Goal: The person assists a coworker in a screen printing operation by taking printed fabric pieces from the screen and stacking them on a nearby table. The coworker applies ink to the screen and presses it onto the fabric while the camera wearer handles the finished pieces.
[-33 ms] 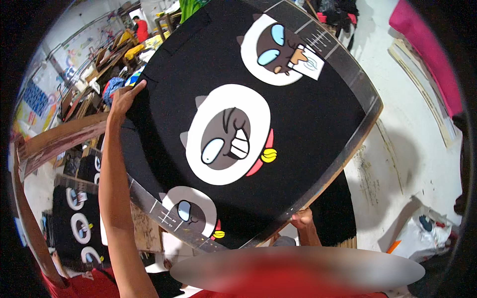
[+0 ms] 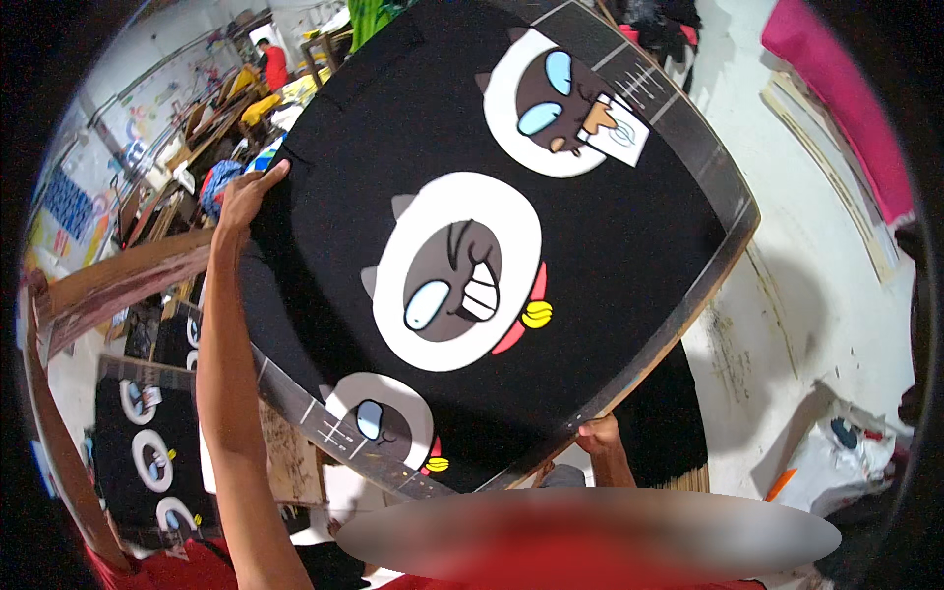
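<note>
A large board [image 2: 723, 251] covered with a black cloth [image 2: 393, 147] is held up between the two hands, which are well apart. The left hand [image 2: 246, 197] is closed on the far left edge of the cloth, and the right hand [image 2: 598, 435] grips the near lower edge of the board from below. Three round cat faces [image 2: 457, 275] are printed on the cloth between the hands. The board is judged stiff and wide, rather awkward than heavy, so opposite edges are best taken; the cloth is soft and may slide. Below the left arm, a second printed cloth [image 2: 147, 452] lies flat. No container is seen clearly
</note>
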{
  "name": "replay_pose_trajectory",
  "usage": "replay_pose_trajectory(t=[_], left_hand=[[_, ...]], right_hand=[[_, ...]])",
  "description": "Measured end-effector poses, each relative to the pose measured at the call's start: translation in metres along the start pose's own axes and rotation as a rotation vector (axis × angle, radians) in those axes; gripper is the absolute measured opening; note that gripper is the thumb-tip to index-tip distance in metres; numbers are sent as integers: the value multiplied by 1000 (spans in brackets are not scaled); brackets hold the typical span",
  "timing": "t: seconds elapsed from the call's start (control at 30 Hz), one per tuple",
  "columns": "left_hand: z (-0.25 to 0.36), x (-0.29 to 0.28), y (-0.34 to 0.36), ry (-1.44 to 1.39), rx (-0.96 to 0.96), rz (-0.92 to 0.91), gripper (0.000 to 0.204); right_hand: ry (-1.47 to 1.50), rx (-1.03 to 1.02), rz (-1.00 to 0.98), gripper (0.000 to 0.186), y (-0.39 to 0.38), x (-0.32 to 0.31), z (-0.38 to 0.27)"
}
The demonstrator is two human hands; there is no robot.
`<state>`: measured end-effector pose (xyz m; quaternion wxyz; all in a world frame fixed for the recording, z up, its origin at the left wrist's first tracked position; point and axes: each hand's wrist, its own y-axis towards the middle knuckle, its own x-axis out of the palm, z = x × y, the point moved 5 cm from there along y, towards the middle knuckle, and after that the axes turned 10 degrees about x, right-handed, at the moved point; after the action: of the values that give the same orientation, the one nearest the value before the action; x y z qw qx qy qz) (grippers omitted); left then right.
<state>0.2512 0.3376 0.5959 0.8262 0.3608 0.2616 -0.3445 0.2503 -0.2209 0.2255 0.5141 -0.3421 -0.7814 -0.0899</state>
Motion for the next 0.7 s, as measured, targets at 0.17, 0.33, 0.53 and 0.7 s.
replay_pose_trajectory(t=[0.17,0.33,0.53,0.7], left_hand=[[79,25,-32,-245,111,-12,38],[149,58,-101,-167,371,-83,44],[202,105,-180,-107,807,-253,42],[218,165,-226,-210,1104,-396,41]], right_hand=[[-248,36,273,46,-37,-32,46],[-1160,370,247,18,-86,-51,101],[-1430,-345,564,14,-124,125,8],[-1972,-978,764,39,-131,278,-83]])
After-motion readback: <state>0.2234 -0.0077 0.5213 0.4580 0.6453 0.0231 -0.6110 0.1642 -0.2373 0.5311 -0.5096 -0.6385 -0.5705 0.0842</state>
